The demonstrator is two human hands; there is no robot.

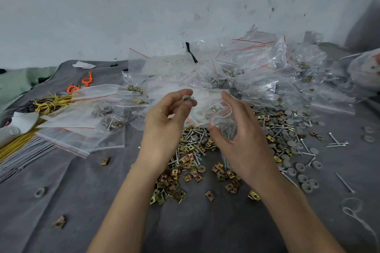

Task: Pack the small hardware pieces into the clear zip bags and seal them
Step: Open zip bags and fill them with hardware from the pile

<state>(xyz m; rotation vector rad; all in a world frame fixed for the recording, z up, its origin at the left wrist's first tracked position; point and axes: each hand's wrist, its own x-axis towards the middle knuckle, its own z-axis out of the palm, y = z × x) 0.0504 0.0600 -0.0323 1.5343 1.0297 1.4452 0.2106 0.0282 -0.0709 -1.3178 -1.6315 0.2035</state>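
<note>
My left hand [164,121] pinches small grey round caps [187,98] between thumb and fingertips, just left of a clear zip bag [221,116] with a red seal line. My right hand [236,135] grips that bag with its mouth held open; screws and a brass piece show inside it. Under both hands lies a heap of brass square clip nuts [185,168], silver screws [195,137] and grey caps [287,129] on the grey cloth [82,201].
Filled and empty zip bags [257,68] pile up at the back and at the left [82,121]. Yellow and orange cords [51,104] lie far left. Loose washers [304,178] and screws [337,142] scatter to the right. A stained wall [144,6] stands behind.
</note>
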